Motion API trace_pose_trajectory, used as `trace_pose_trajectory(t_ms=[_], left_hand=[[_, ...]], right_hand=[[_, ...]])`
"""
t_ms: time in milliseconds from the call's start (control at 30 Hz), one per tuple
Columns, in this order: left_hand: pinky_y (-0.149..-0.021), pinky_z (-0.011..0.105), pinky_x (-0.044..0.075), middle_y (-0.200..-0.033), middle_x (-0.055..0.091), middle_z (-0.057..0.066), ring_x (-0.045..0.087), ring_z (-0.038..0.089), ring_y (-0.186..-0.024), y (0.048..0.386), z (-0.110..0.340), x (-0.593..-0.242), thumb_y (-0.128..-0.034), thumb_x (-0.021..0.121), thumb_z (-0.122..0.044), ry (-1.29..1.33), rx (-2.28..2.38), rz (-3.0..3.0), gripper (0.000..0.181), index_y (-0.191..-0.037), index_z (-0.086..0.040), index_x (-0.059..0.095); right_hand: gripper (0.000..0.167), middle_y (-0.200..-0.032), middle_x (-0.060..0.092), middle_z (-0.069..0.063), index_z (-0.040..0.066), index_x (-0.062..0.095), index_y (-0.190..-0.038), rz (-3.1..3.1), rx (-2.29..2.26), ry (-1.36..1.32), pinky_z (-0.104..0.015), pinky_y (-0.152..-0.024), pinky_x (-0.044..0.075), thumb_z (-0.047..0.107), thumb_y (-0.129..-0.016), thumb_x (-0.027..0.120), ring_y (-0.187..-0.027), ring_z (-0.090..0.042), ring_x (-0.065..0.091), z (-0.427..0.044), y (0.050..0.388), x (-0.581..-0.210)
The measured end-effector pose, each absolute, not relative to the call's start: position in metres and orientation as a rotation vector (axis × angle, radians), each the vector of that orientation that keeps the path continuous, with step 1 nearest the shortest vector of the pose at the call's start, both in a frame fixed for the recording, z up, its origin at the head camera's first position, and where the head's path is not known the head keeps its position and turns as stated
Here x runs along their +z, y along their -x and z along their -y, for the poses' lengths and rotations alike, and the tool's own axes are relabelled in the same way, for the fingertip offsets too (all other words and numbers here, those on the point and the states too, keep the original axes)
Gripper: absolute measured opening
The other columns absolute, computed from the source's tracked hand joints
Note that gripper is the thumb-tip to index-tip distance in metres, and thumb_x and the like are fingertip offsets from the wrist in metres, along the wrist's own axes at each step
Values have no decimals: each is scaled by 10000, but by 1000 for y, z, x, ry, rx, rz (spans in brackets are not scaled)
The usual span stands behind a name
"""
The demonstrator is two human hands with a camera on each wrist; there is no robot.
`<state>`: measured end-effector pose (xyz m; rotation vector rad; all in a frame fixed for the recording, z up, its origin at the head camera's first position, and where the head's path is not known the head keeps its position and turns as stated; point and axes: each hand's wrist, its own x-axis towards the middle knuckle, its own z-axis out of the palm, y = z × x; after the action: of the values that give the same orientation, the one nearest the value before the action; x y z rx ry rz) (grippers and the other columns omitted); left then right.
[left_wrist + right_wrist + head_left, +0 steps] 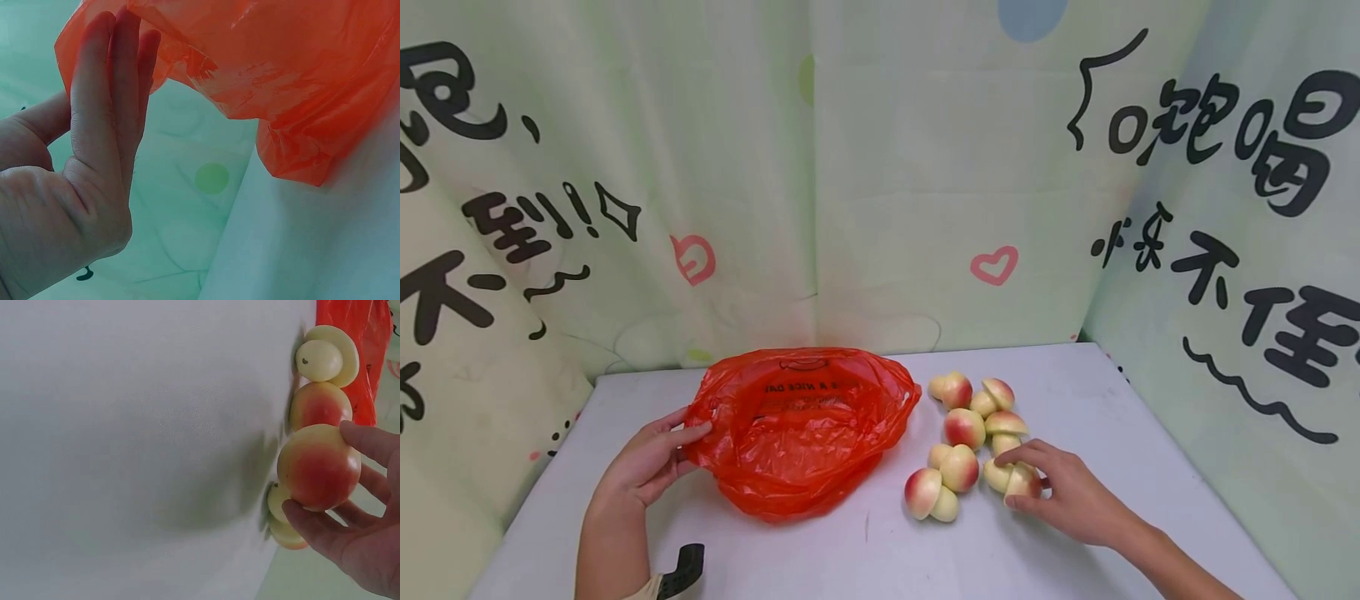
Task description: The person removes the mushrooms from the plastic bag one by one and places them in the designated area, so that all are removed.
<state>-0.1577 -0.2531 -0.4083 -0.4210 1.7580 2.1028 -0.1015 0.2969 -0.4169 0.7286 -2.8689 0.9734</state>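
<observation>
A red plastic bag (805, 442) lies on the table, its wide mouth spread and facing the camera. At its left rim my left hand (647, 458) pinches the film between thumb and fingers; the left wrist view shows the fingers (94, 106) behind or inside the thin film. My right hand (1071, 496) grips a mushroom (1019, 482) by its rounded cap, which looks red and yellow in the right wrist view. Several similar mushrooms (964, 428) with pale stems lie beside it, between the bag and this hand. Whether the held mushroom touches the table, I cannot tell.
The white table (865, 558) runs back to a pale green curtain (887, 208) with black lettering and pink hearts. More curtain hangs close along both sides. A black strap (683, 570) is on the left wrist.
</observation>
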Motion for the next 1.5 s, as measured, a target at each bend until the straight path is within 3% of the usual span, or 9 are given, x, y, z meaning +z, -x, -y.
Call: trace_pose_trajectory(t_ms=[867,1233,1500], left_hand=[[-917,321,621,-1153,688,-67,737,138,-1006,159,251,-410,-1006,712,-267,411,2098,-1790,816,-1662,-131,246],[-913,316,621,-1130,697,-72,745,136,-997,158,252,-408,-1007,711,-266,404,2106,-1783,822,-1663,-123,238],[-912,313,620,-1119,701,-79,748,134,-993,157,253,-407,-1010,706,-258,392,2112,-1784,818,-1663,-116,234]], right_hand=[[362,-1101,659,58,191,709,-1148,2937,905,-617,-231,-678,515,251,-837,885,-812,2,520,-287,109,-428],[356,-1063,668,112,235,723,-1084,2905,851,-518,-241,-723,511,236,-787,920,-900,-22,572,-278,109,-430],[366,-1047,659,121,246,731,-1069,2894,828,-475,-236,-712,441,235,-765,934,-859,-38,541,-275,108,-431]])
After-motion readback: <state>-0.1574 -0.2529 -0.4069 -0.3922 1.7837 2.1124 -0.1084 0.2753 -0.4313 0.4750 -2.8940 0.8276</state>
